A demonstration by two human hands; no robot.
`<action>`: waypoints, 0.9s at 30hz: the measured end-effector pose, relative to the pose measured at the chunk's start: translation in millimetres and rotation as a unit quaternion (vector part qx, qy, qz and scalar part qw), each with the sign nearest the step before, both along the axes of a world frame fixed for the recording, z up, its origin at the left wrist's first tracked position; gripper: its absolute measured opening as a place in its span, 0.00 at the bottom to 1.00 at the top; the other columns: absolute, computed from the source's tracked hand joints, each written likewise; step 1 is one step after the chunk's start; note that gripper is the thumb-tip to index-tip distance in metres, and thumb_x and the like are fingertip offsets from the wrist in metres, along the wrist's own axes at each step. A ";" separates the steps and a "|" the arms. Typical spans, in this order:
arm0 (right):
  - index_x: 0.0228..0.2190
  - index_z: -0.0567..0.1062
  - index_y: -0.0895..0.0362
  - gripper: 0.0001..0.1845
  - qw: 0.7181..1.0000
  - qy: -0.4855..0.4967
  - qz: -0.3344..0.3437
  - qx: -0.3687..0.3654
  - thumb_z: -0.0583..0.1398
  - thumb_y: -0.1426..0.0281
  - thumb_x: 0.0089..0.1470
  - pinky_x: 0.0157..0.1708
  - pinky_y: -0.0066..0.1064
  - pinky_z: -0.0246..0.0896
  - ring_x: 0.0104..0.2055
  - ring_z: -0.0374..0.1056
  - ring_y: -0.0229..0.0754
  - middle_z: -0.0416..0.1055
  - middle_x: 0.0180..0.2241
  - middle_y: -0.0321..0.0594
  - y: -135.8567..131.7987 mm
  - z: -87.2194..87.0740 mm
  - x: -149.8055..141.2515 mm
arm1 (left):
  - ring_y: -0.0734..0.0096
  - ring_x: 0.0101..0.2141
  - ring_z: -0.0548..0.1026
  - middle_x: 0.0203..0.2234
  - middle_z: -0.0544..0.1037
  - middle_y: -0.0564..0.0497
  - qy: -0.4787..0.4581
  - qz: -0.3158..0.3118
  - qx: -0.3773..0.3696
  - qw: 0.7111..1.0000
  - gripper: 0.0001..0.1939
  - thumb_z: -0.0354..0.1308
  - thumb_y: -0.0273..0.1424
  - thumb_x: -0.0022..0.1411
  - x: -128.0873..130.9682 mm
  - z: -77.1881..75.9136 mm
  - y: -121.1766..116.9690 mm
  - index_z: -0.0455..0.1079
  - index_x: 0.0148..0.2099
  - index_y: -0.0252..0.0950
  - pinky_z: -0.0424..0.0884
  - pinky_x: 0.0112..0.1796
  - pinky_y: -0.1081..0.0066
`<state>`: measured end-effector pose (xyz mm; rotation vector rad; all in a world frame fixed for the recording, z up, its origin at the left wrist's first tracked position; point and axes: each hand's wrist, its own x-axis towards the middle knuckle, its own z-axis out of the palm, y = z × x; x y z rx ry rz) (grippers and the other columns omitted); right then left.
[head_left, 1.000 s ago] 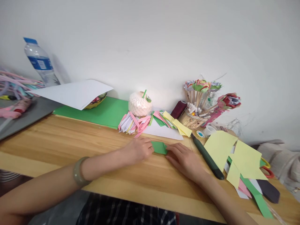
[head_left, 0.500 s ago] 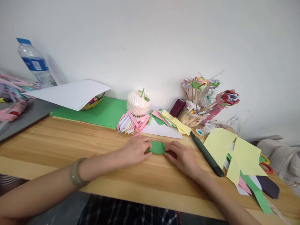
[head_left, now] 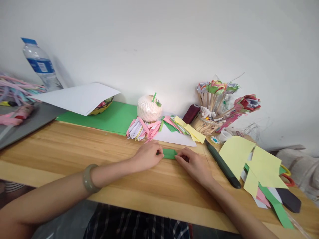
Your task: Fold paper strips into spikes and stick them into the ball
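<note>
Between my two hands lies a small piece of green paper [head_left: 169, 154], a narrow folded strip close to the wooden tabletop. My left hand [head_left: 149, 154] pinches its left end, with the fingertips closed on it. At the other end, my right hand [head_left: 191, 162] grips the paper between thumb and fingers. Just behind the hands are a bunch of folded pink and white paper pieces [head_left: 143, 129] and a row of folded yellow, pink and green pieces [head_left: 183, 126] on a white sheet.
A dark green utility knife [head_left: 222, 164] and cut yellow paper [head_left: 265, 162] lie to the right. Behind stand a basket of paper flowers [head_left: 206, 124], a maroon thread spool [head_left: 191, 113] and a white netted fruit [head_left: 149, 109]. Green sheets [head_left: 117, 116] and a water bottle [head_left: 41, 64] are at the left.
The green paper has become narrower, folded over toward a thin strip. Both hands still hold its ends, and the view has shifted slightly.
</note>
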<state>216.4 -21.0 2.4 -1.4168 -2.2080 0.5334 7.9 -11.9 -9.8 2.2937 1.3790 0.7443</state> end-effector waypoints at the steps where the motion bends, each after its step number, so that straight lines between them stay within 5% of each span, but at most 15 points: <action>1: 0.23 0.69 0.55 0.11 1.000 0.000 0.000 0.001 0.53 0.67 0.55 0.27 0.31 0.60 0.27 0.65 0.40 0.68 0.26 0.37 -0.1 -0.6 0.1 | 0.69 0.31 0.73 0.27 0.74 0.53 -0.001 0.000 -0.001 1.000 0.05 0.58 0.26 0.56 0.2 -0.1 0.4 0.71 0.27 0.35 0.67 0.33 0.71; 21: 0.22 0.63 0.54 0.08 0.999 -0.032 -0.001 0.016 0.54 0.74 0.51 0.27 0.31 0.57 0.27 0.61 0.40 0.63 0.26 0.36 2.5 -5.1 -3.3 | 0.68 0.30 0.71 0.26 0.70 0.52 0.038 0.004 0.006 0.999 0.07 0.57 0.23 0.52 4.8 -0.7 3.6 0.67 0.23 0.35 0.66 0.33 0.70; 27: 0.28 0.65 0.55 0.03 1.000 -0.004 0.016 0.012 0.55 0.75 0.52 0.30 0.31 0.60 0.30 0.63 0.40 0.63 0.31 0.37 1.7 -8.6 0.0 | 0.68 0.31 0.71 0.28 0.68 0.52 0.036 -0.010 0.013 0.999 0.06 0.56 0.23 0.55 -0.4 -2.2 2.9 0.65 0.26 0.35 0.66 0.32 0.70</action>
